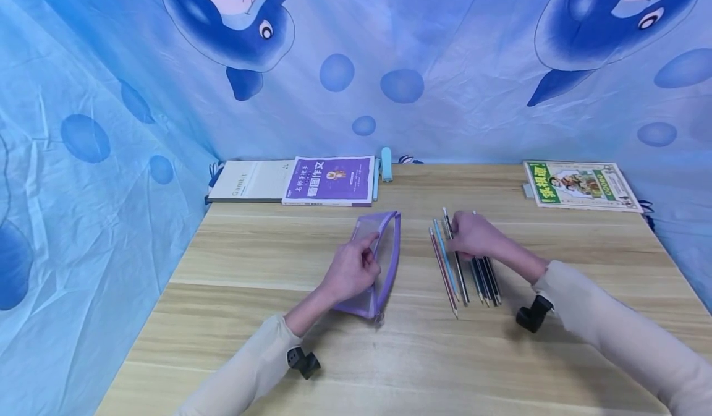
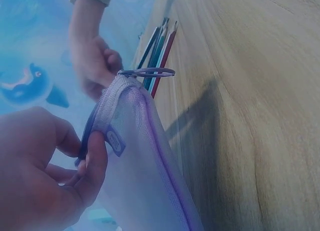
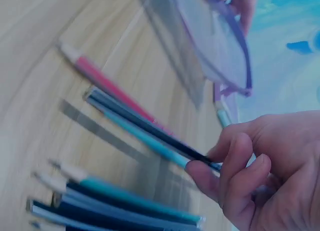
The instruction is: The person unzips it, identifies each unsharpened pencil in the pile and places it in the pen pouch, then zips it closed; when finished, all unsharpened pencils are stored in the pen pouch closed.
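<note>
My left hand (image 1: 350, 271) pinches the edge of a purple mesh zip pencil case (image 2: 145, 156), which stands with its mouth gaping towards the right. Some of the case is hidden behind the hand in the head view. To its right, my right hand (image 1: 479, 237) holds a dark striped pencil (image 3: 150, 123) between thumb and fingertips, a little above the table by its shadow. Beside that pencil lie a red pencil (image 3: 115, 88) and a light blue pencil (image 1: 445, 258). Several dark pencils (image 1: 487, 283) lie grouped under and in front of the right hand.
At the back left lie a pale notebook (image 1: 253, 181) and a purple book (image 1: 330, 181), with a light blue clip-like item (image 1: 386, 164) beside them. A colourful magazine (image 1: 581, 184) lies at the back right. Blue dolphin-print cloth (image 1: 461, 119) hangs behind the wooden table (image 1: 233, 317).
</note>
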Demonstrator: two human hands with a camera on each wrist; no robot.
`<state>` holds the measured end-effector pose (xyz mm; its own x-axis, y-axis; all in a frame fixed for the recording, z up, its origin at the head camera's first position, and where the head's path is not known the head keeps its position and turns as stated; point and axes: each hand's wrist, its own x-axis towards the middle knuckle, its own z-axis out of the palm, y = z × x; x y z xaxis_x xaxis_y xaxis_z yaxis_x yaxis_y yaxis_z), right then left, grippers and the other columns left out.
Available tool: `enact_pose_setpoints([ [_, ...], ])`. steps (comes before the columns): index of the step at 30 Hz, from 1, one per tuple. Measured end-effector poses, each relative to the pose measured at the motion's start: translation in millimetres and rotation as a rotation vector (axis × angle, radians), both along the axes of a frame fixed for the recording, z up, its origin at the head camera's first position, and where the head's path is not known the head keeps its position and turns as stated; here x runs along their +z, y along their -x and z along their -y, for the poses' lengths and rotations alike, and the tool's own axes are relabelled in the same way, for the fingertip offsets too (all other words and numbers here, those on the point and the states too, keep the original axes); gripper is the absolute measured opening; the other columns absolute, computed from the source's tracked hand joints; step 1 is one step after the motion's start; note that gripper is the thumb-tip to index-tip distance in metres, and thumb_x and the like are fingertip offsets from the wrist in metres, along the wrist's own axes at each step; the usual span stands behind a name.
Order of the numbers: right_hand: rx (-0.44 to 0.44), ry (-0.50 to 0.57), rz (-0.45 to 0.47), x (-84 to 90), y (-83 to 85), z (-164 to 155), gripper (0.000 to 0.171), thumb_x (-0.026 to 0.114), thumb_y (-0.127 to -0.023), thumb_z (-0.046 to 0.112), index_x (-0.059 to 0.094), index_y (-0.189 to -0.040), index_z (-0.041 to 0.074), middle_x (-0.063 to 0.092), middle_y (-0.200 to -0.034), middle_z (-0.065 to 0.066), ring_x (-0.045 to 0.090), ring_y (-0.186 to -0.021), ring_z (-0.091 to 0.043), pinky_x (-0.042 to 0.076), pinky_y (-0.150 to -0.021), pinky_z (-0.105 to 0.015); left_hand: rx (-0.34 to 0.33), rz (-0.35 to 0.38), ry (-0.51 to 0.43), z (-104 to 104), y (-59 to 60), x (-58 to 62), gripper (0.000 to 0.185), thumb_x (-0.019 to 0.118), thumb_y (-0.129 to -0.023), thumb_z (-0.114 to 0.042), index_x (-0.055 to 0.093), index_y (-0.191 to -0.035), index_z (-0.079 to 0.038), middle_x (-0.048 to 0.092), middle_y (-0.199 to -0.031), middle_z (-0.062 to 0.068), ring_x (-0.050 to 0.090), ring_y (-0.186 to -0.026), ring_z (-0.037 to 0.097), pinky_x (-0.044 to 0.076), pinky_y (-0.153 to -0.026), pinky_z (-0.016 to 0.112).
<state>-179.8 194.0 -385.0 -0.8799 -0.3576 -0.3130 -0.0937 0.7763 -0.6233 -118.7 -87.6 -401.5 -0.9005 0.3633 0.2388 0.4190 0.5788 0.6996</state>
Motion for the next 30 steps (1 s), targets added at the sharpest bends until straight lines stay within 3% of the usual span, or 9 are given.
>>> enact_pose_setpoints([
  [3,-0.048,0.1,0.019,4.1,-3.0,4.7,0.028,0.065,-0.084,0.004,0.045,-0.101,-0.004,0.058,-0.057,-0.008,0.052,-0.044,-0.016,0.039,-0.04,-0.023,-0.001,-0.005,-0.001,-0.2,0.0,-0.1,0.058,0.059,-0.074,0.008,0.054,-0.131,0.016,0.061,-0.072,0.002,0.054,-0.059,0.01,0.05,-0.05,0.022],
  [13,-0.159,0.298,0.042,10.0,-12.1,30.9,0.036,0.06,-0.085,0.008,0.044,-0.116,-0.003,0.071,-0.078,-0.019,0.052,-0.043,-0.015,0.035,-0.037,-0.021,0.011,-0.016,0.005,-1.2,0.1,0.7,0.059,0.06,-0.074,0.007,0.054,-0.132,0.016,0.06,-0.072,0.001,0.053,-0.059,0.009,0.049,-0.05,0.022],
  [20,-0.213,0.443,0.099,12.2,-17.6,45.6,0.038,0.062,-0.088,0.007,0.042,-0.119,-0.001,0.07,-0.084,-0.02,0.048,-0.045,-0.013,0.035,-0.037,-0.021,0.014,0.002,-0.001,-2.7,-0.1,0.8,0.06,0.06,-0.074,0.007,0.053,-0.133,0.015,0.06,-0.072,0.0,0.053,-0.059,0.009,0.049,-0.05,0.022],
  [30,-0.243,0.547,0.132,9.8,-22.7,67.2,0.035,0.062,-0.092,0.007,0.04,-0.119,0.001,0.071,-0.088,-0.021,0.051,-0.047,-0.015,0.036,-0.038,-0.021,0.017,0.004,-0.007,-4.6,0.1,1.8,0.06,0.061,-0.075,0.007,0.053,-0.134,0.015,0.06,-0.073,0.001,0.053,-0.061,0.01,0.05,-0.051,0.022],
])
